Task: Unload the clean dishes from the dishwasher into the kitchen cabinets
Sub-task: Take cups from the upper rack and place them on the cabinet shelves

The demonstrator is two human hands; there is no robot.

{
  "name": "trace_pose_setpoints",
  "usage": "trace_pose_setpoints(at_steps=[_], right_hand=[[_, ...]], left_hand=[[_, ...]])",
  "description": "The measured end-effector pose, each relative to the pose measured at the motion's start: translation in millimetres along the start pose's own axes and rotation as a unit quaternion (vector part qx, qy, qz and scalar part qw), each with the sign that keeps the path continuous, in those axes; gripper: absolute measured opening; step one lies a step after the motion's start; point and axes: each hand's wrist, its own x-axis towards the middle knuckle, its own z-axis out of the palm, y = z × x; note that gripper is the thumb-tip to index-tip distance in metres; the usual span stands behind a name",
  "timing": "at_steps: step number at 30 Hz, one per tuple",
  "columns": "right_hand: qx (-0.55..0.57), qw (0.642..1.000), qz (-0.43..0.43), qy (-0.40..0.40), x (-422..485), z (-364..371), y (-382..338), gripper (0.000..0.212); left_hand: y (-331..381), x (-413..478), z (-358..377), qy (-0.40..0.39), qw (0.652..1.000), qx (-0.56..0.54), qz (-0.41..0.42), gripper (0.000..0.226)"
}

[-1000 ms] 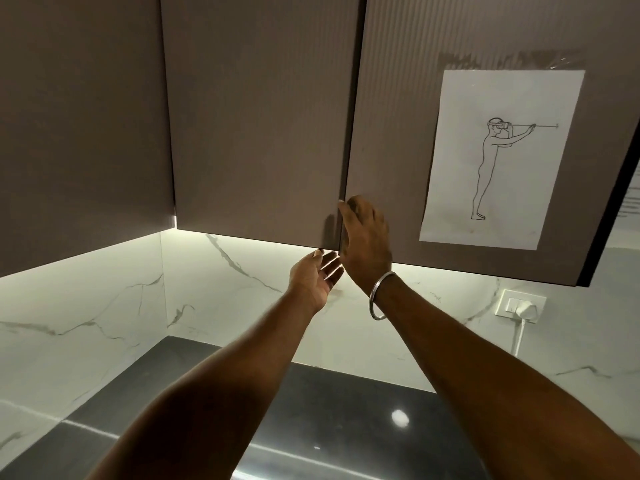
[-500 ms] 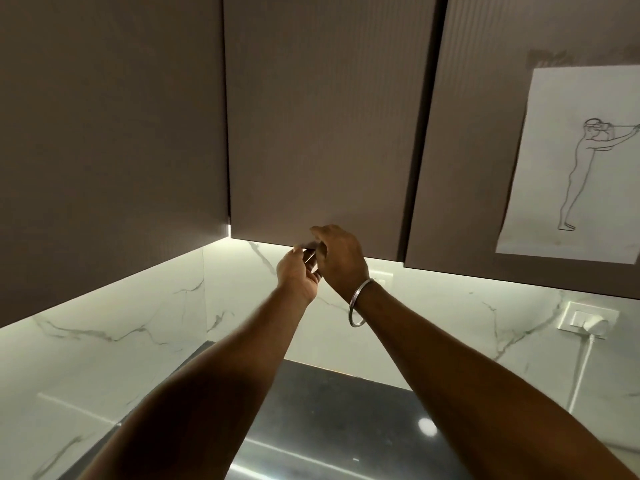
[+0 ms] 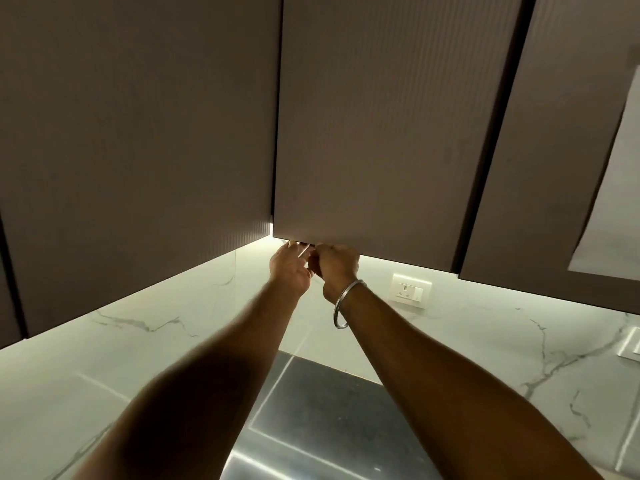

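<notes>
Nearest to my camera, two bare forearms rise from the bottom edge of the view and come together toward the middle. Between them, low down, I see a part of the dark countertop (image 3: 322, 403) with bright reflections on it. On the right wrist sits a thin steel bangle (image 3: 341, 308).

Farther up, the two hands meet, touching each other, just under the middle cabinet door (image 3: 381, 126), close to its lower left corner. The left hand (image 3: 290, 270) is turned with its back to me. Its fingers (image 3: 294, 245) reach up to the bottom edge of this door and touch it from below. If they hook behind the edge, I cannot tell, because the tips are small and partly hidden. The right hand (image 3: 337, 266) has the fingers curled tight, with the knuckles against the same bottom edge, and it grips this edge just beside the left hand.

The middle cabinet door hangs above the countertop and fills the upper centre of the view. It is brown with fine vertical ribs. On its left is the left cabinet door (image 3: 138, 150), with a thin dark gap between them. On its right is the right cabinet door (image 3: 554, 168), which carries a white paper sheet (image 3: 616, 209) cut by the right edge of the view.

Behind the hands stands the white marble wall (image 3: 173, 327), lit from under the cabinets. A white socket (image 3: 411, 289) sits on this wall, right of the right wrist.
</notes>
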Motion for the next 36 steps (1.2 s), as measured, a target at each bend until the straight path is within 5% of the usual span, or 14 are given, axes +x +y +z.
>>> trace_pose_setpoints(at_steps=[5, 13, 23, 36], right_hand=[[0.21, 0.962, 0.174, 0.003, 4, 6, 3, 0.01], [0.322, 0.933, 0.16, -0.022, 19, 12, 13, 0.013], [0.274, 0.954, 0.115, -0.05, 6, 11, 17, 0.018], [0.247, 0.956, 0.119, -0.109, -85, -23, -1, 0.025]], left_hand=[[3, 1, 0, 0.007, 1.0, 0.008, 0.011, 0.008], [5, 15, -2, -0.004, 1.0, -0.003, -0.003, 0.011], [6, 9, -10, 0.007, 1.0, -0.025, -0.005, 0.008], [3, -113, -43, -0.003, 0.994, 0.001, 0.105, 0.019]])
